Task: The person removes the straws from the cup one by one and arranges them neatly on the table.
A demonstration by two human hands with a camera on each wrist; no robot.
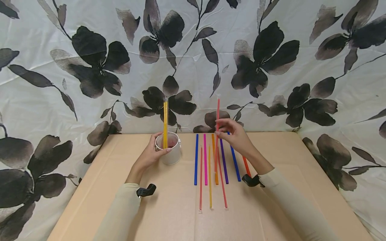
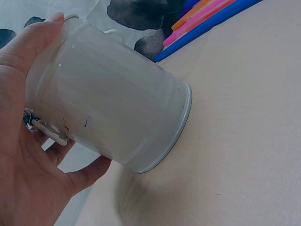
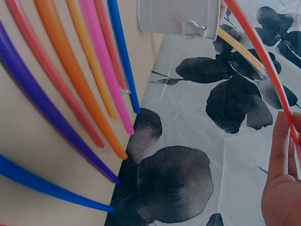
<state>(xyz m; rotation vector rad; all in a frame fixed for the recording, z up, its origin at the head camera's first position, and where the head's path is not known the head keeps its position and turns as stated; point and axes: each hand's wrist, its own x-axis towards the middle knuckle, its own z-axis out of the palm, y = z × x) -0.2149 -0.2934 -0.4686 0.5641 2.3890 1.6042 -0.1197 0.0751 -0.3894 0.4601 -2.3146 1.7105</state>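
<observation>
A small white pail [image 1: 172, 155] is in my left hand [image 1: 151, 151], whose fingers and thumb curl round its side. Yellow straws [image 1: 165, 124] stand upright out of the pail's mouth. The left wrist view shows the pail's smooth wall [image 2: 113, 94] and a handle fitting near my palm. To the right, my right hand [image 1: 233, 134] pinches a thin red straw [image 1: 217, 110], held upright above the row of straws. In the right wrist view the red straw [image 3: 263, 56] runs down to my fingertips. Whether the pail's base touches the table cannot be told.
Several straws lie in a row on the light brown table [image 1: 169, 207]: among them a blue one [image 1: 196, 160], a pink one [image 1: 205, 160] and a purple one [image 1: 224, 162]. An orange-red one [image 1: 246, 166] lies partly under my right forearm. A floral cloth [image 1: 211, 67] hangs behind.
</observation>
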